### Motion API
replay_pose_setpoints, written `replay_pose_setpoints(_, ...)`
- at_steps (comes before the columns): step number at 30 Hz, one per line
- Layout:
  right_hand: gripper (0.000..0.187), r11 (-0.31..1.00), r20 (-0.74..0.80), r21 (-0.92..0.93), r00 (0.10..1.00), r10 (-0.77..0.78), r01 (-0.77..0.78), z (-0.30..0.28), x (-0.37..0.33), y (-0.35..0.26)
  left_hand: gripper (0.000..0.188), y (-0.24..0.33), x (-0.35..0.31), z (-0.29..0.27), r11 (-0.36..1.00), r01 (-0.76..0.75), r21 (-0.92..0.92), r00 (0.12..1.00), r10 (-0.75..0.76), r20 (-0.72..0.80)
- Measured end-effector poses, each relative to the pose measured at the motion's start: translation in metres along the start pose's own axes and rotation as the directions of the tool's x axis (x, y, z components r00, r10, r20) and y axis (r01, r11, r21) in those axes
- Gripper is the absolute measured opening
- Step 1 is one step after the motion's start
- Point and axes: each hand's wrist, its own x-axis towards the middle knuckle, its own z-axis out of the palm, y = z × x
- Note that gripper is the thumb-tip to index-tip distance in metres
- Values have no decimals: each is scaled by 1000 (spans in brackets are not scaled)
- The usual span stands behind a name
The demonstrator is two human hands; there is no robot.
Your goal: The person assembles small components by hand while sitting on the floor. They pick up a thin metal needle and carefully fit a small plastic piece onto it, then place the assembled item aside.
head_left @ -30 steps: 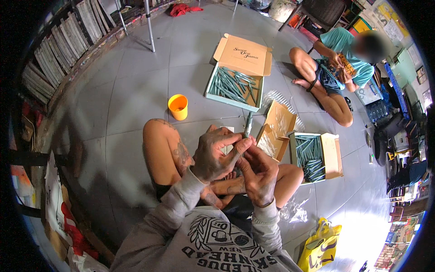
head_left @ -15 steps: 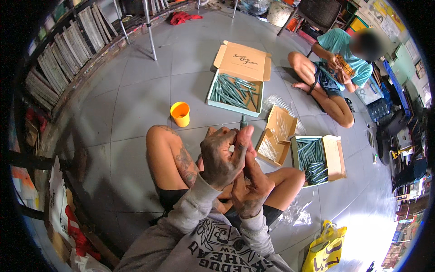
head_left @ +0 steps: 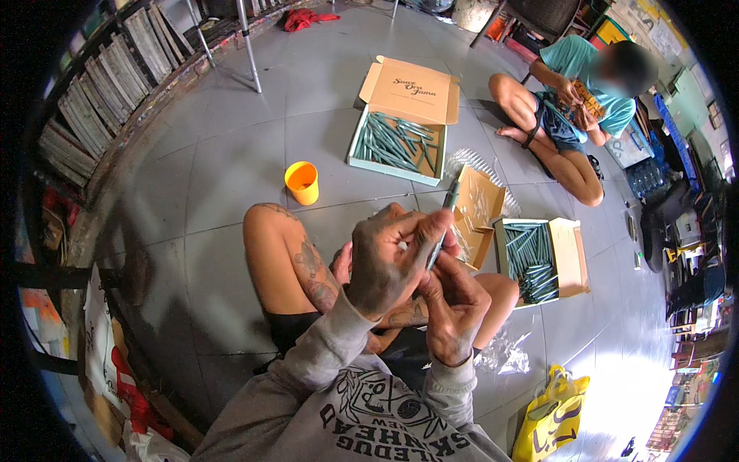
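The floor is of large grey tiles, and the person sits on it with legs crossed. The green pen stands tilted above it, in front of the body. The right hand pinches its lower end; the left hand is curled, its thumb against the pen, but I cannot tell whether it grips. Beyond, an open box and a second box contain many similar pens. An orange cup stands to the left, a yellow bag lies lower right, and a co-worker sits at upper right.
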Motion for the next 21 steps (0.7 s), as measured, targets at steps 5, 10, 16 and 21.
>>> replay_pose_setpoints(5,23,981,-9,172,996,94,-91,-5,4,2,20,3,-5,-12,997,47,-56,978,-35,205)
replay_pose_setpoints(10,38,974,93,208,993,72,-90,0,1,3,23,-1,-7,-10,942,155,-297,982,-114,151)
replay_pose_setpoints(16,48,896,355,336,920,167,-292,-13,1,-13,29,0,-4,-17,848,247,-469,969,-200,148)
replay_pose_setpoints(21,46,989,56,-127,996,-68,74,-5,0,-15,28,-2,-3,-20,848,120,-517,992,-119,36)
